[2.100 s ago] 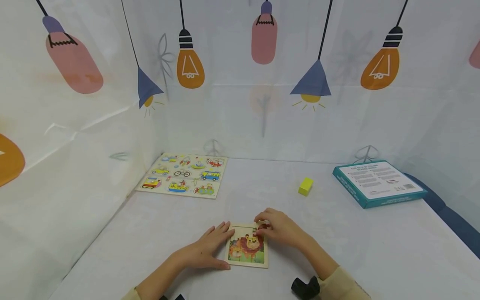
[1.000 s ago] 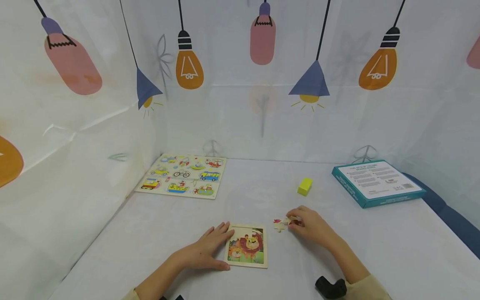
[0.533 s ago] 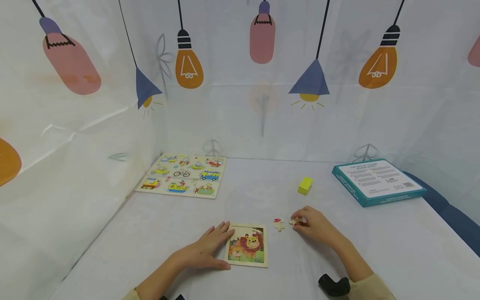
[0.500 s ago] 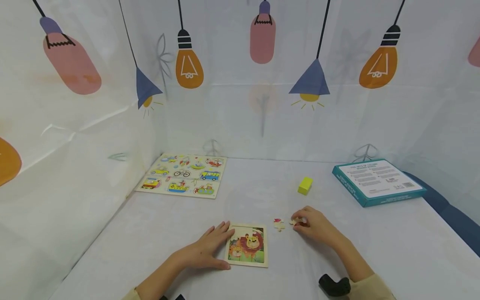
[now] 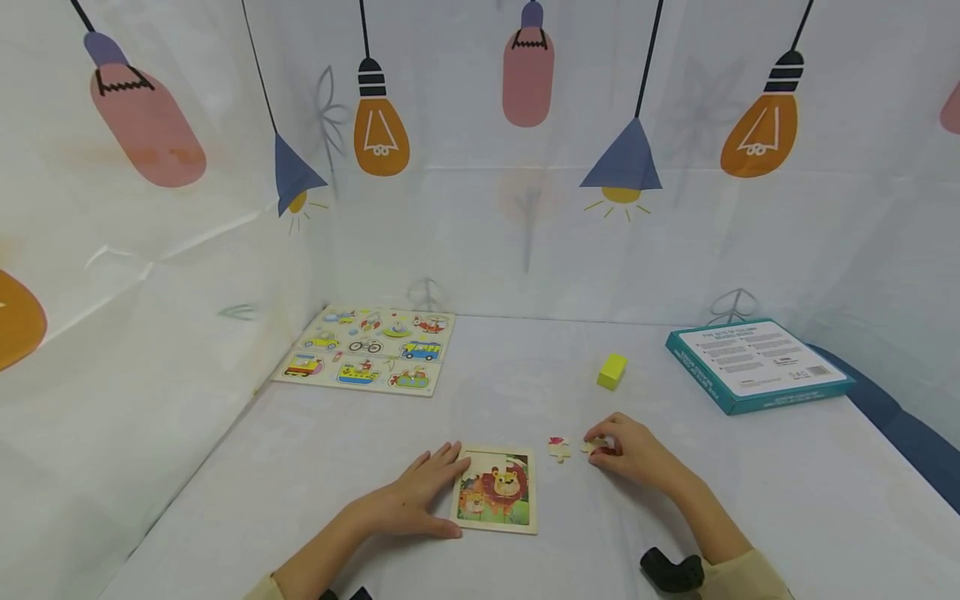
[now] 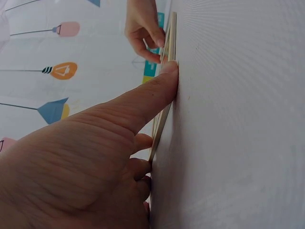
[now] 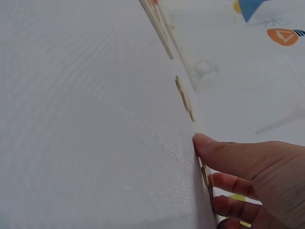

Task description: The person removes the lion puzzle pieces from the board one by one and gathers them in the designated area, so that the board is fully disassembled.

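A small wooden puzzle tray (image 5: 483, 460) with a lion picture lies near the table's front, its upper left part bare wood. My left hand (image 5: 408, 504) rests along its left edge, fingers spread and thumb at the lower corner; the left wrist view shows the thumb (image 6: 159, 78) against the tray's side. To the tray's right, a loose jigsaw piece (image 5: 559, 450) with a red patch lies flat. Just beyond it my right hand (image 5: 633, 450) holds another jigsaw piece (image 5: 589, 447) by thumb and fingertips at the tabletop, its right part hidden by the fingers.
A yellow block (image 5: 612, 372) stands behind the right hand. At the back left lies a vehicle picture board (image 5: 382, 363); at the back right, a teal-edged flat box (image 5: 757, 367). A white printed curtain (image 5: 465, 242) closes off the back and sides.
The right hand has left the tray's upper right corner, where a piece now sits, and moved right to the loose pieces. It has drawn one apart from the other. The left hand stays put.
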`<state>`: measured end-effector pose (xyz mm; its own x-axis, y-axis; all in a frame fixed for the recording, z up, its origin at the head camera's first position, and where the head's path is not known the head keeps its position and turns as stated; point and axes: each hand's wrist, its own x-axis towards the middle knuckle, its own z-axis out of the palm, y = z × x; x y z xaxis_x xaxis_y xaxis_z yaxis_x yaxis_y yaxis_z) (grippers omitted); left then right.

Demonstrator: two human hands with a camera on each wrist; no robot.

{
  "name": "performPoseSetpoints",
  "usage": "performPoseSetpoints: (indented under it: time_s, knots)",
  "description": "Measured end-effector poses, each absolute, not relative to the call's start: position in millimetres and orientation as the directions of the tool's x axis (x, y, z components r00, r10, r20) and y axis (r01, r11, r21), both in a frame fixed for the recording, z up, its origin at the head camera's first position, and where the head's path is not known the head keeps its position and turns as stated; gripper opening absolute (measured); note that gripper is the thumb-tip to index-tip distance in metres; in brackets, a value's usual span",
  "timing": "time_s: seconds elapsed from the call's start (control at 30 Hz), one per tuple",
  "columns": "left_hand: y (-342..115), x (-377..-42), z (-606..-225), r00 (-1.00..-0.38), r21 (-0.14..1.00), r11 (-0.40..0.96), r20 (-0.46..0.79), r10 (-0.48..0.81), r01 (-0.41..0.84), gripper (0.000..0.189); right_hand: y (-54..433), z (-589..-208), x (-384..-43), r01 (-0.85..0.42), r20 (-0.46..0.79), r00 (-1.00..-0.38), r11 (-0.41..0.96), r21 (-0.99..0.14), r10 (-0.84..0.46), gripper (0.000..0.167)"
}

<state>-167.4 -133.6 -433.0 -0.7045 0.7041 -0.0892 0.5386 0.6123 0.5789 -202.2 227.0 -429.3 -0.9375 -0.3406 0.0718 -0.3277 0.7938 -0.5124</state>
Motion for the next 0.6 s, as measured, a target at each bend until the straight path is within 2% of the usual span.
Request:
performPoseSetpoints:
  time_s: [0.2, 0.6]
  knots:
    - [-132.4, -168.1, -433.7, -0.709, 0.578, 0.618, -0.094, 0.699, 0.533, 0.089, 229.1, -430.7, -202.8, -0.346, 0.084, -0.931, 0.783, -0.517, -0.356, 0.02]
    - [-132.0, -167.8, -431.7, -0.709, 0.583, 0.617, -0.098, 0.699, 0.528, 0.089, 226.8, -428.1, -203.4, -0.302, 0.094, -0.949, 0.789, -0.535, -0.3, 0.026]
